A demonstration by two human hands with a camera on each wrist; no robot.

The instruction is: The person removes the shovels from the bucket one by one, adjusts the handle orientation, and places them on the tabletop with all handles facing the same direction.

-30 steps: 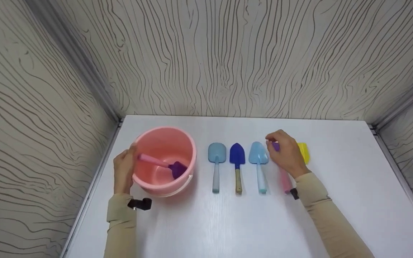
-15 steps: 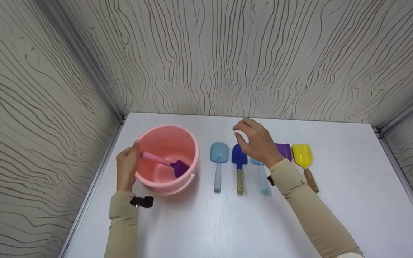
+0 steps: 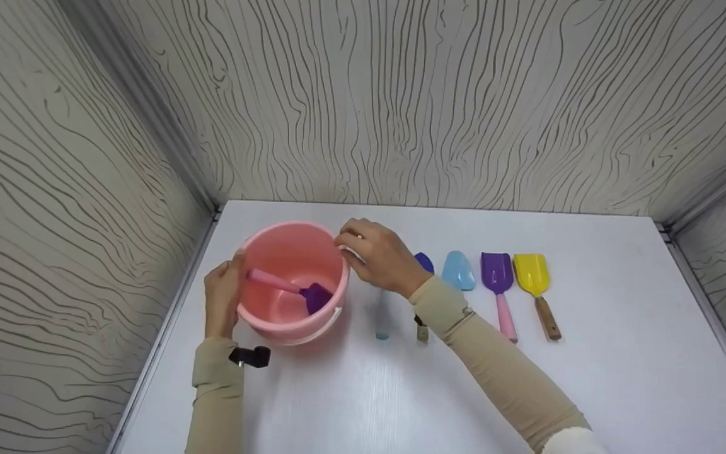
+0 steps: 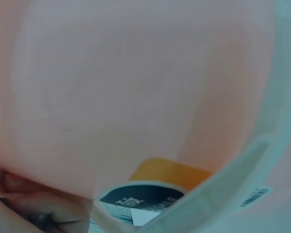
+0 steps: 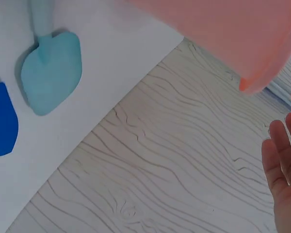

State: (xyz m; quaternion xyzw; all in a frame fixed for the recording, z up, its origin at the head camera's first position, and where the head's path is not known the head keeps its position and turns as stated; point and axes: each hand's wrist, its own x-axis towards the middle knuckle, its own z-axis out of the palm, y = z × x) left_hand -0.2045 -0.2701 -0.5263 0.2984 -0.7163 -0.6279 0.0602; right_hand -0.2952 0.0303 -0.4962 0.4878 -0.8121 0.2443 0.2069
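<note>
A pink bucket (image 3: 293, 243) stands tilted at the left of the table, its mouth facing up and toward me. Inside lies a purple toy shovel (image 3: 317, 297) with a pink handle. At the bucket's left rim my left hand (image 3: 220, 296) grips the edge. My right hand (image 3: 380, 257) hovers by the right rim, holding nothing; the right wrist view has its fingers (image 5: 281, 155) straight and just off the rim. Beneath that arm, a grey-blue shovel (image 5: 53, 73) is mostly hidden in the head view. The dark blue trowel (image 3: 425, 261) beside it is partly covered.
Right of these lie a light blue shovel (image 3: 458, 271), a purple shovel (image 3: 497, 272) with a pink handle, and a yellow shovel (image 3: 532, 274) with a brown handle. A wood-grain panel (image 3: 369, 107) rises behind the white table (image 3: 350, 403).
My right hand has moved left from over the purple shovel, across the row, to the bucket's right rim. The left hand has stayed on the bucket.
</note>
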